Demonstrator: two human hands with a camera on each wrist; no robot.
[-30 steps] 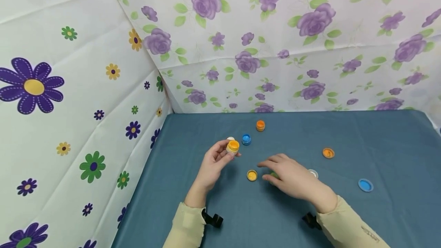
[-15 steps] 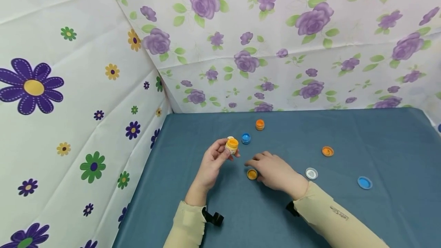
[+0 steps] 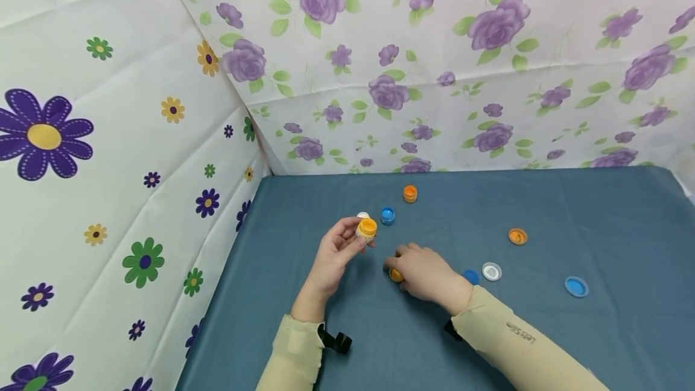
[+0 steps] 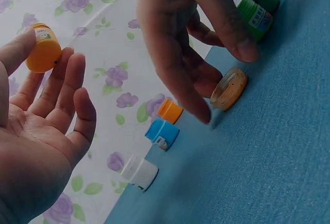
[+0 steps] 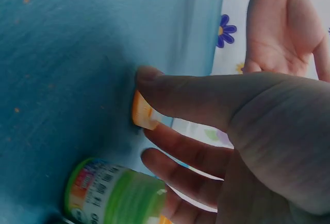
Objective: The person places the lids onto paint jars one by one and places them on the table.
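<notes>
Pinching a yellow jar (image 4: 44, 56), the left hand (image 4: 41, 134) shows its "deli" label (image 4: 43, 32).

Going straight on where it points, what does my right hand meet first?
The right hand would probably meet the round yellow plastic lid on the blue cloth; whether they already touch is unclear.

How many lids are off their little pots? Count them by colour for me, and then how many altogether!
Yellow lid, by the right hand: 1
Orange lid: 1
White lid: 1
Blue lid: 1
Total loose lids: 4
</notes>
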